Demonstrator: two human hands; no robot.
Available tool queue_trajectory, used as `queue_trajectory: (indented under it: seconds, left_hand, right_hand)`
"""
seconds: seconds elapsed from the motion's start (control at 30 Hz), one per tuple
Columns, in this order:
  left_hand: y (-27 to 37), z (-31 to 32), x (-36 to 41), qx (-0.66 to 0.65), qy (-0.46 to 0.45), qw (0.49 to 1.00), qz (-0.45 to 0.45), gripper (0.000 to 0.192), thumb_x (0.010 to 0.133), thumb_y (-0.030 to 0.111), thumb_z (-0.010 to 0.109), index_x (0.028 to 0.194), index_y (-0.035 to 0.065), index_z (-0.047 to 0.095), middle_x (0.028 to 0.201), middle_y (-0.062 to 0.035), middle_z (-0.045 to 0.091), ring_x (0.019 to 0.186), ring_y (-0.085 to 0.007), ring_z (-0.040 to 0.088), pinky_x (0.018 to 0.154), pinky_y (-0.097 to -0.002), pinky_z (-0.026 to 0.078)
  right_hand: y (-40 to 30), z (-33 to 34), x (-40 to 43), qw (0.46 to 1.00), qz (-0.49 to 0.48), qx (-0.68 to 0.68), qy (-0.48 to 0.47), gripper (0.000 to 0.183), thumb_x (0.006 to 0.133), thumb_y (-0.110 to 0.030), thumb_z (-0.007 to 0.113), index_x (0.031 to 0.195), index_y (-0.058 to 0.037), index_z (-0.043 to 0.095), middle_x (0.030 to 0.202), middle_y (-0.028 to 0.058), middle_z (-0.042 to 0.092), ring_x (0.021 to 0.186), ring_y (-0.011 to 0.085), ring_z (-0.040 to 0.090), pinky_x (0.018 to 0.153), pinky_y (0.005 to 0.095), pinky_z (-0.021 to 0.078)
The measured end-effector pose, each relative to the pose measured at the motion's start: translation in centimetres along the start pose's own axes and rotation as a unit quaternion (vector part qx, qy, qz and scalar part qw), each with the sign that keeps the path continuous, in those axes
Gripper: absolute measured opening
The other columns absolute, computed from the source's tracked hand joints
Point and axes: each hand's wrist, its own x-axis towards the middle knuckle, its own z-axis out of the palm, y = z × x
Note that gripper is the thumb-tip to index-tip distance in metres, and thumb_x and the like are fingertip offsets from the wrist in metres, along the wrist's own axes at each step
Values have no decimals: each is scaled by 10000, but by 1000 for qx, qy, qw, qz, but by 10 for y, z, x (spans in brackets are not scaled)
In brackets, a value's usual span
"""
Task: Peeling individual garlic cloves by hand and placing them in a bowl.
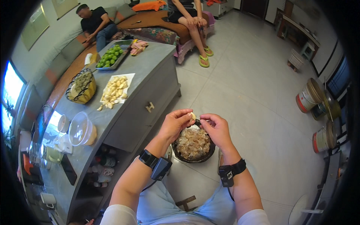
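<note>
Over a dark round bin (pixel 194 161) full of papery garlic skins (pixel 194 143), both hands are raised close together. My left hand (pixel 178 122) pinches a pale garlic clove (pixel 193 116) between thumb and fingertips. Just right of it, my right hand (pixel 215 126) has its fingers curled with thumb and forefinger close; a small dark bit shows below the fingertips, and whether they hold it is unclear. On the grey table to the left, many peeled garlic cloves (pixel 114 90) lie on a white sheet (pixel 130 78).
The grey table (pixel 152 60) bears a tray of green fruit (pixel 110 56), a wire basket (pixel 81 87), a clear plastic bowl (pixel 81 129) and a phone (pixel 69 168). Two people sit on the sofa beyond. Buckets (pixel 309 95) stand at the right wall.
</note>
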Motion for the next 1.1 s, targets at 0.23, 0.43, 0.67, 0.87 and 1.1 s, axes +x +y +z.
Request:
queue_trajectory:
  seconds: [0.23,0.43,0.67,0.87,1.1]
  left_hand:
    - [-30,2,2,10,-36,999,24,230,815,31,584,1035,-26,548,952,-87,585,849,-162,592,800,-285,496]
    - [-27,-8,-2,-11,-48,999,23,228,817,25,576,1039,-22,549,968,-89,586,874,-164,586,794,-279,496]
    - [-27,-11,1,-96,-59,993,22,169,837,63,565,987,-15,562,954,-82,589,802,-133,583,739,-246,498]
    - [-28,-11,4,-69,-22,997,28,151,833,65,574,964,-10,584,884,-71,608,752,-120,580,682,-222,490]
    - [-25,-6,0,19,12,996,84,154,814,26,583,957,-22,616,879,-72,611,719,-110,571,658,-213,481]
  right_hand:
    - [-5,5,4,998,37,53,-15,125,778,-31,622,883,31,595,809,82,613,688,120,605,627,217,478]
    - [-2,11,6,994,59,92,-19,92,788,-28,614,869,14,597,822,48,616,717,93,589,646,212,479]
    - [0,24,6,989,66,130,31,118,792,-29,612,892,26,582,824,50,612,734,92,583,664,213,481]
    - [1,27,6,996,23,74,34,93,795,-37,613,859,30,600,815,51,610,726,91,583,655,213,484]
    - [3,26,6,997,22,54,46,83,789,-45,619,823,30,609,757,43,604,673,82,575,618,207,477]
